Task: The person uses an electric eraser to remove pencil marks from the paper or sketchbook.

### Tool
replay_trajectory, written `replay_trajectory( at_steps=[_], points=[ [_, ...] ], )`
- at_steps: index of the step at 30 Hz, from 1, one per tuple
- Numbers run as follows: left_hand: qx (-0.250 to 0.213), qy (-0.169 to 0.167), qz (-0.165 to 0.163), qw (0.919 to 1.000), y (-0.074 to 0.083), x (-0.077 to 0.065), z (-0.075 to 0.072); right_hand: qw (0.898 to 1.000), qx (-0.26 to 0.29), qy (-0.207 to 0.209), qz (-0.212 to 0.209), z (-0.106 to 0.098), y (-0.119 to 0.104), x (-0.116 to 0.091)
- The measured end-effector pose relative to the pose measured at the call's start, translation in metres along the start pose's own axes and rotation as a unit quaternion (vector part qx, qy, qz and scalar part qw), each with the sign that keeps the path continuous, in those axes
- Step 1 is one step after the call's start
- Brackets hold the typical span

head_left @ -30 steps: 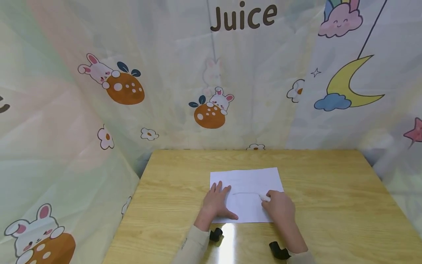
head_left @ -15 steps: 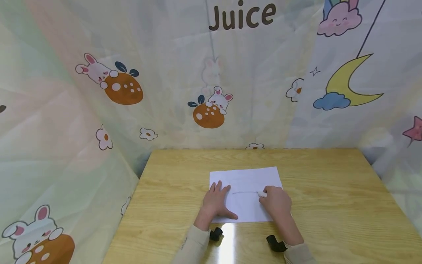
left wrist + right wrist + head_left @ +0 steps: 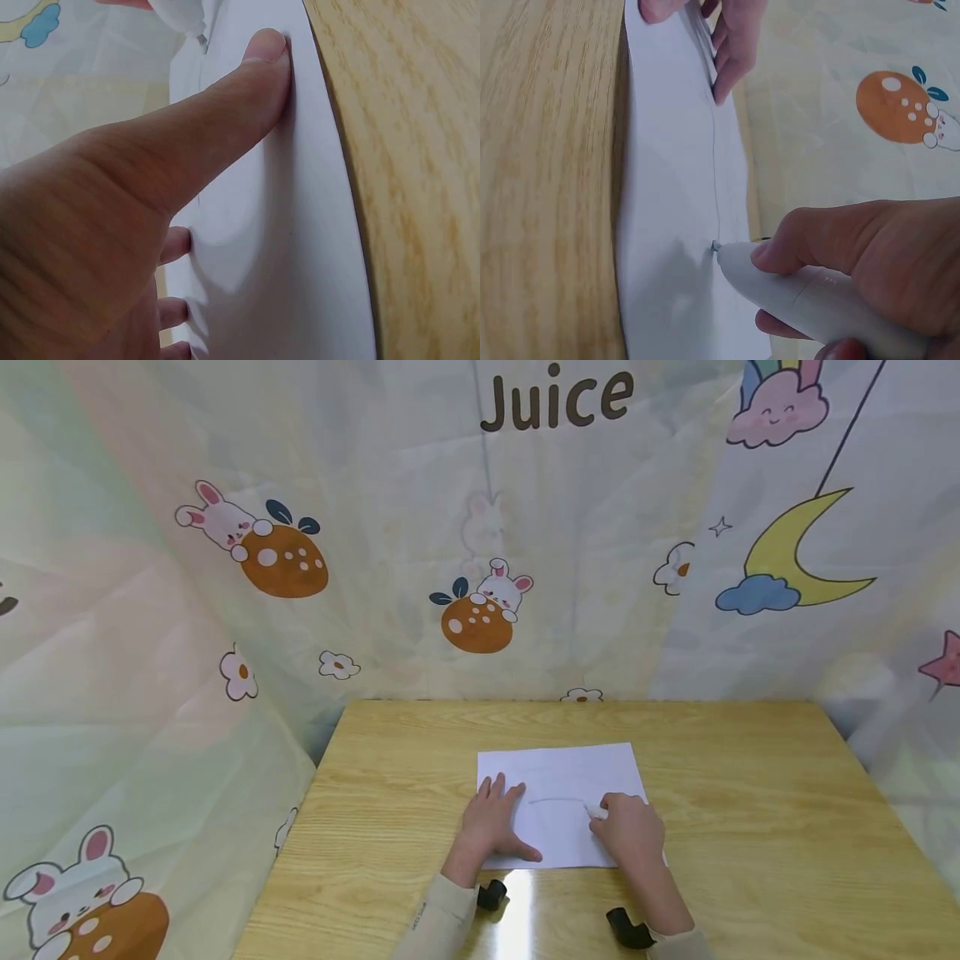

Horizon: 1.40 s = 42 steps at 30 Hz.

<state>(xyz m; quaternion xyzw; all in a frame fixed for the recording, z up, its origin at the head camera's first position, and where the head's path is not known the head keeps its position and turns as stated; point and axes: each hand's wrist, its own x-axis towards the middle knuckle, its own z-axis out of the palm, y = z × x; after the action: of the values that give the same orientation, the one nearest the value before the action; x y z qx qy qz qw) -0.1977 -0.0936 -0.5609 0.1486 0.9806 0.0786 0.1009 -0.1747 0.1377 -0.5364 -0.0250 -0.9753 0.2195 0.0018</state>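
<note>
A sheet of white paper point(image 3: 558, 768) lies on the wooden table. My left hand point(image 3: 491, 822) rests on its left side with the fingers spread, and the thumb point(image 3: 255, 71) presses near the front edge. My right hand point(image 3: 632, 831) grips a thick white pen-shaped tool point(image 3: 780, 289) with a small metal tip, its thumb lying along the top of the body. The tip touches the paper at the right end of a thin line point(image 3: 715, 165). Whether that line is drawn or cut, I cannot tell. Part of the tool is hidden inside the right hand.
The wooden table point(image 3: 750, 793) extends on both sides of the paper. Behind it hangs a printed curtain point(image 3: 375, 552) with rabbits and a moon. Black wrist-worn pieces point(image 3: 628, 930) stick out beside both sleeves.
My right hand with the pen-shaped tool has shifted left and away from me, then slightly back toward me. The left hand keeps its place on the paper.
</note>
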Motion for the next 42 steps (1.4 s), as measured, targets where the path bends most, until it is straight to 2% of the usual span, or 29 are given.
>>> replay_trajectory(
  at_steps=[5, 10, 16, 21, 26, 32, 37, 42],
  points=[
    [-0.005, 0.006, 0.000, 1.0000, 0.0002, 0.0006, 0.0001, 1.000, 0.003, 0.020, -0.013, 0.0012, 0.0005, 0.0036],
    [-0.007, -0.001, -0.001, 1.0000, -0.0003, 0.0000, 0.0021, 1.000, 0.009, -0.004, -0.001, -0.0003, 0.0013, 0.0004],
    [-0.008, 0.005, 0.000, 1.0000, -0.0018, 0.0013, 0.0032, 1.000, 0.007, 0.010, -0.013, 0.0009, 0.0004, 0.0041],
    [-0.010, 0.000, 0.002, 0.9999, -0.0025, 0.0006, 0.0038, 1.000, 0.013, -0.005, 0.008, 0.0030, 0.0013, 0.0017],
    [-0.008, 0.003, 0.002, 1.0000, -0.0013, -0.0009, 0.0019, 1.000, 0.014, 0.007, -0.007, 0.0027, -0.0001, 0.0042],
    [-0.004, -0.005, 0.003, 1.0000, 0.0010, -0.0022, 0.0007, 1.000, 0.021, -0.013, 0.017, 0.0010, 0.0004, -0.0009],
    [-0.004, -0.002, -0.003, 1.0000, -0.0004, -0.0021, 0.0005, 1.000, 0.024, 0.005, -0.002, 0.0030, -0.0017, 0.0032],
    [-0.007, -0.002, 0.002, 1.0000, 0.0002, -0.0027, 0.0000, 1.000, 0.024, 0.001, 0.005, 0.0032, -0.0001, -0.0018]
  ],
)
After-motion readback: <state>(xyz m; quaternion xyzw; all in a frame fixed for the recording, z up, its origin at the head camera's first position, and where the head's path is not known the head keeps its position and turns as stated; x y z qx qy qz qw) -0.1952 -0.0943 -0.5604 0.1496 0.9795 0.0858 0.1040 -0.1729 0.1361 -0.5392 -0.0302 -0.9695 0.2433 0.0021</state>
